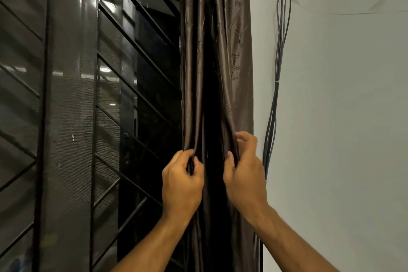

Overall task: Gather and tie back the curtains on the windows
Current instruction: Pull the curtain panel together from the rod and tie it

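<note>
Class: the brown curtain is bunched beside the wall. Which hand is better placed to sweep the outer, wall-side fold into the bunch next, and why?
Probably the right hand: it already grips the shiny brown satin curtain on the wall side, nearest that outer fold. The left hand pinches the window-side edge.

Both hands are up at the lower middle of the frame, left hand (181,180) and right hand (244,171) buried in the folds of the bunched curtain (217,51). Tight on the right: a bundle of cables (278,73) hangs down the white wall (344,117) just beside the curtain's edge, leaving only a slim strip between. To the left, the window grille (132,55) and its mesh panel (70,117) close off that side, right up against the fabric.
</note>
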The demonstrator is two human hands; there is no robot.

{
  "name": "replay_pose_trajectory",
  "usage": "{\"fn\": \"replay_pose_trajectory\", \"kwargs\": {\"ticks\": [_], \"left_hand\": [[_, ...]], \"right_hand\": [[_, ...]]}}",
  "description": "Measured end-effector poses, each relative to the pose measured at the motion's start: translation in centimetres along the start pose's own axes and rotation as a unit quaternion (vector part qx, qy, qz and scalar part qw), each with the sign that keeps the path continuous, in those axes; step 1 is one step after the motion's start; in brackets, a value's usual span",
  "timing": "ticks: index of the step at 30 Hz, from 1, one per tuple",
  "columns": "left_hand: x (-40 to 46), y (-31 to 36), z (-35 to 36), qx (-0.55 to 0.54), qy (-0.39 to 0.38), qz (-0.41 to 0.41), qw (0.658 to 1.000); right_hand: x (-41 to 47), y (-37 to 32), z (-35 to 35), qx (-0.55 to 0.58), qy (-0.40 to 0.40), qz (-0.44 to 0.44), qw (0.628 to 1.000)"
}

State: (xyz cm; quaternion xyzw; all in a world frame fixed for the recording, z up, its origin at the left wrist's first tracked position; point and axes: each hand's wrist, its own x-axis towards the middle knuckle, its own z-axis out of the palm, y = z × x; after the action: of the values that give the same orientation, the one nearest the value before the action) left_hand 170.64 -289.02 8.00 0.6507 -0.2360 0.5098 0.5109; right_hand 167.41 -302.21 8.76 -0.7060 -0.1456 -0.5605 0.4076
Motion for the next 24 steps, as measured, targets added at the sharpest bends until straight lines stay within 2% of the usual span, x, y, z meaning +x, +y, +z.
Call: {"fn": "replay_pose_trajectory", "kwargs": {"ticks": [2, 5, 8, 11, 13, 15, 20, 24], "left_hand": [[-0.6, -0.1, -0.7, -0.03, 0.008, 0.016, 0.999], [-0.6, -0.4, -1.3, -0.019, -0.012, 0.024, 0.999], [-0.1, -0.3, -1.2, -0.056, -0.032, -0.034, 0.997], [0.0, 0.6, -1.0, -0.136, -0.057, -0.083, 0.986], [0.3, 0.4, -0.9, -0.136, -0.037, -0.101, 0.985], [0.4, -0.1, -0.8, -0.108, -0.014, -0.105, 0.988], [0.0, -0.1, -1.1, -0.024, 0.042, -0.056, 0.997], [0.3, -1.4, -1.0, -0.007, 0.017, -0.073, 0.997]], "right_hand": [[-0.2, 0.1, 0.1, 0.003, 0.004, 0.012, 1.0], [-0.3, -0.1, 0.8, -0.02, -0.037, 0.01, 0.999], [-0.5, -0.5, 1.7, -0.02, -0.099, 0.002, 0.995], [-0.5, -1.2, 2.1, 0.067, -0.157, 0.046, 0.984], [-0.5, -1.4, 1.9, 0.099, -0.165, 0.068, 0.979], [-0.4, -1.2, 1.5, 0.09, -0.133, 0.074, 0.984], [0.5, -0.1, 0.1, 0.026, -0.004, 0.101, 0.994], [0.7, 0.7, -1.4, 0.026, 0.036, 0.118, 0.992]]}}
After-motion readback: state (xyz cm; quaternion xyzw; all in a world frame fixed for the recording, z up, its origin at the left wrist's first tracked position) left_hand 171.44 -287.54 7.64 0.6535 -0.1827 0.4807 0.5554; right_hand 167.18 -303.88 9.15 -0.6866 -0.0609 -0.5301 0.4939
